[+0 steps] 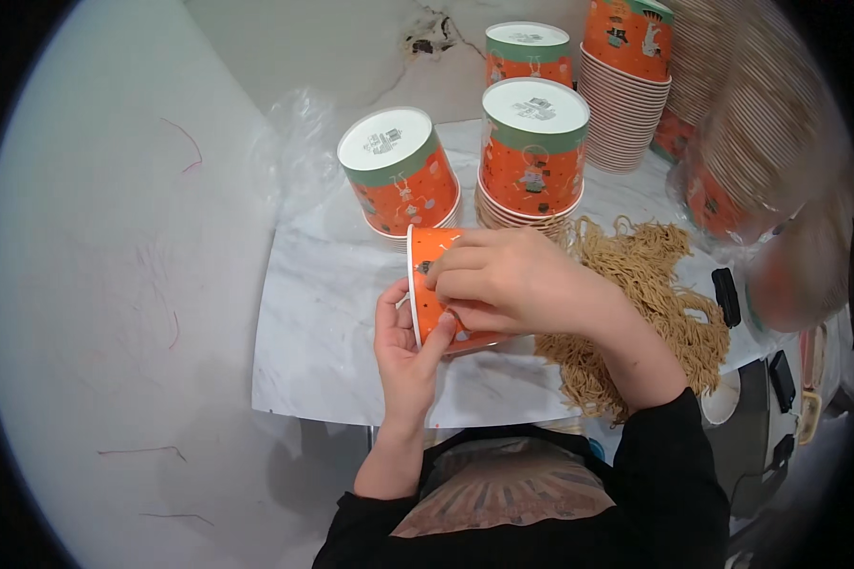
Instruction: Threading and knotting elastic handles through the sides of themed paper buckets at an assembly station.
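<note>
An orange paper tub [435,244] with a white rim lies tipped on its side above the table, its mouth turned to the left. My left hand [406,353] grips it near the rim, thumb on the outer wall. Across the tub's printed side lies my right hand [508,283], fingers curled in and pressed together; their tips are partly hidden, so what they pinch cannot be made out. Just beyond, upside-down tubs of the same print stand stacked, one stack [403,180] at the left and another [533,171] beside it.
Tan yarn strands [650,275] are heaped under and beside my right forearm. Behind stand taller tub stacks [626,114], some in clear plastic [745,180]. A small black object [726,298] lies right of the yarn. The marble-patterned table [304,351] ends close to my body.
</note>
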Motion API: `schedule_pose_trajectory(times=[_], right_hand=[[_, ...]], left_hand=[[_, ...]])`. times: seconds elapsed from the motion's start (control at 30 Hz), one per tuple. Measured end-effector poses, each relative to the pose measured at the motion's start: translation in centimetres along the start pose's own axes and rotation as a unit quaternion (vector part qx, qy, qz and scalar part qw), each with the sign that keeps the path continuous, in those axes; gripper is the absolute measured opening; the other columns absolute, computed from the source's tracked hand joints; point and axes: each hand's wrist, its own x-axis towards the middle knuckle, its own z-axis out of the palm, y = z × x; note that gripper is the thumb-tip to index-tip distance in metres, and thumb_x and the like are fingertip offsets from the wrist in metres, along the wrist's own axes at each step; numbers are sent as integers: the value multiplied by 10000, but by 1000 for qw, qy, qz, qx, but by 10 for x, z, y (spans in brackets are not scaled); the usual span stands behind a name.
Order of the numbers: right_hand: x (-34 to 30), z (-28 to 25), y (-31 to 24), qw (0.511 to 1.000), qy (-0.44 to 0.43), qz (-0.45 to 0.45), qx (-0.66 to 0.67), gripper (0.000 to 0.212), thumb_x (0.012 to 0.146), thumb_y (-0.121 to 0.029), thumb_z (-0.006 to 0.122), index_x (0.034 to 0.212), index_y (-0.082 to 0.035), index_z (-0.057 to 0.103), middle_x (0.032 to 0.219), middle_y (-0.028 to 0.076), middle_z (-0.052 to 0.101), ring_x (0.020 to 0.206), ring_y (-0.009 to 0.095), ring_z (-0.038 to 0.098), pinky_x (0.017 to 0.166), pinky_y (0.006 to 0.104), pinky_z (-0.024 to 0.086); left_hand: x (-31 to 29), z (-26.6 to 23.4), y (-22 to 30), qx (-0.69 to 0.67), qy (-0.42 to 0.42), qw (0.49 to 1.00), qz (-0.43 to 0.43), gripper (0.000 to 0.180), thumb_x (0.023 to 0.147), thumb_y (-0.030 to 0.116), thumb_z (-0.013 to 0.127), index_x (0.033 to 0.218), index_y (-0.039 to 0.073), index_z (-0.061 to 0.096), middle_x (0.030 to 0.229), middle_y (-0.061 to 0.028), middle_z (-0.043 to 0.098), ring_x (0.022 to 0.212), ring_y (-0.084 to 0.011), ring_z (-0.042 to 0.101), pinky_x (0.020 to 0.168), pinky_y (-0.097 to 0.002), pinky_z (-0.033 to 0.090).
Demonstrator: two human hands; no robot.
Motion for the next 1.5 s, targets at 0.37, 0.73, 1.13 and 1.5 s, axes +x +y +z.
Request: schedule_pose_trajectory(times=[0.37, 0.73, 1.13, 1.5], right_hand=[[5, 10, -10, 999, 1, -12, -41, 215, 715, -166, 751, 860, -86, 614, 1003, 5, 663, 931, 228, 649, 733, 354, 559], [5, 6, 5, 989, 34, 61, 133, 144, 751, -55, 710, 866, -70, 624, 839, 45, 643, 737, 247, 649, 638, 324, 521], [7, 14, -5, 998, 62, 7, -31, 204, 753, -89, 754, 907, -71, 621, 894, 52, 613, 778, 249, 663, 640, 359, 540], [6, 13, -8, 998, 55, -1, -34, 198, 737, -86, 746, 890, -65, 623, 874, 55, 609, 753, 249, 657, 635, 362, 537]], left_hand=[[-2, -8, -11, -53, 9, 999, 3, 508, 922, -61, 642, 1374, -7, 418, 1220, -125, 647, 1083, -162, 657, 937, -311, 564], [-4, -31, -25, -141, -18, 990, -18, 110, 1008, 99, 596, 1066, 9, 570, 1053, -73, 685, 950, -88, 653, 840, -263, 535], [2, -24, -6, -173, 20, 977, -126, 218, 1040, 80, 495, 1217, -1, 592, 1141, -105, 686, 1019, -160, 692, 870, -296, 581], [8, -26, -6, -180, 5, 967, -179, 240, 1050, 119, 493, 1233, -16, 570, 1131, -122, 686, 961, -193, 714, 830, -310, 604]])
